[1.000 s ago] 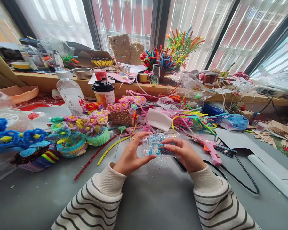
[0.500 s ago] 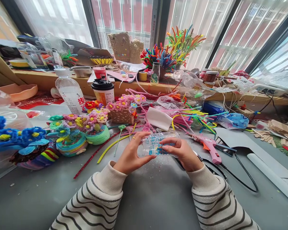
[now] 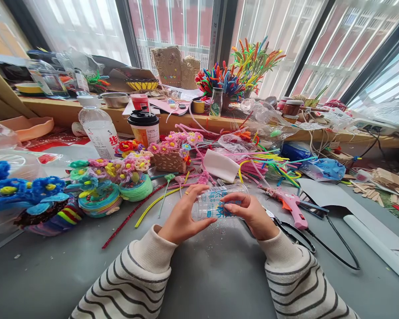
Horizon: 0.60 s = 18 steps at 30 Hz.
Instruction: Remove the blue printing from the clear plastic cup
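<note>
A clear plastic cup (image 3: 216,204) with blue printing lies on its side between my hands, just over the grey table (image 3: 216,274). My left hand (image 3: 184,212) grips its left end, thumb below and fingers above. At the other end, my right hand (image 3: 251,212) holds the cup with the thumb and fingers bent against its side. Beyond the cup lies a folded white sheet (image 3: 221,165). To the right rests a pink glue gun (image 3: 291,206) with a black cord. Yellow (image 3: 156,206) and dark red pipe cleaners (image 3: 128,218) lie left of my left hand.
Pots of pipe-cleaner flowers (image 3: 98,195) line the left side, near a plastic bottle (image 3: 98,128) and a lidded paper cup (image 3: 144,128). Loose pipe cleaners (image 3: 269,164) are heaped behind the hands. White sheets (image 3: 362,221) and wooden sticks (image 3: 367,190) lie at right.
Hardly anything differs. Both hands keep their hold on the cup, which has shifted very slightly; the whole view has moved a little.
</note>
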Available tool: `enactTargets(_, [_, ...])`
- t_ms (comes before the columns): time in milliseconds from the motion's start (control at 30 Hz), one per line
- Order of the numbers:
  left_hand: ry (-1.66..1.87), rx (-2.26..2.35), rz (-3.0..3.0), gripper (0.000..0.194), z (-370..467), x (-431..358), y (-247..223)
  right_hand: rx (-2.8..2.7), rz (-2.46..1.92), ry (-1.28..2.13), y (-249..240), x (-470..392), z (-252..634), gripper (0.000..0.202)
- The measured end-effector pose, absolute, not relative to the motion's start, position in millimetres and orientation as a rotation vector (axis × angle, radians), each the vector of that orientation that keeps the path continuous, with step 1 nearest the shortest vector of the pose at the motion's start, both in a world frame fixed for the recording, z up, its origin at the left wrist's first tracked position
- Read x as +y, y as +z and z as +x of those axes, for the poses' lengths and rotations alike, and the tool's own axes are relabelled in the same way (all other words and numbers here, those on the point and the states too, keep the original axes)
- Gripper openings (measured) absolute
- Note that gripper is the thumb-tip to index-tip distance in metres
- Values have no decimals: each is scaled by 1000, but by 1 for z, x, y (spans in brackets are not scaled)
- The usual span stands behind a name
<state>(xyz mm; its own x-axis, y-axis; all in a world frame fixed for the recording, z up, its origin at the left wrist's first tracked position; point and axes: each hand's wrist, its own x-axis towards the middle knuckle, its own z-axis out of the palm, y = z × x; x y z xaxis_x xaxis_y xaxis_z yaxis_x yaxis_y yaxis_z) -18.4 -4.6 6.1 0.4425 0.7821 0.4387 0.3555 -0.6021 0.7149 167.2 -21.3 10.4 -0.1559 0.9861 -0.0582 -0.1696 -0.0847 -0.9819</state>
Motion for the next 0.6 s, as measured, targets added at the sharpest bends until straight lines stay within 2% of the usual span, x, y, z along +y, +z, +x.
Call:
enactTargets(433, [962,992,1984,61,-20,-5,12,-1112,-1063,1521,16,-22,169,19])
enactTargets(533, [918,1098,1856,60,-22,-4,14,-1170,-1106,1419,18,-19,176,27])
enactTargets(600, [986,1186,1780,58,-24,-3,15,-1243,-1218,1255,18,-17,185,40])
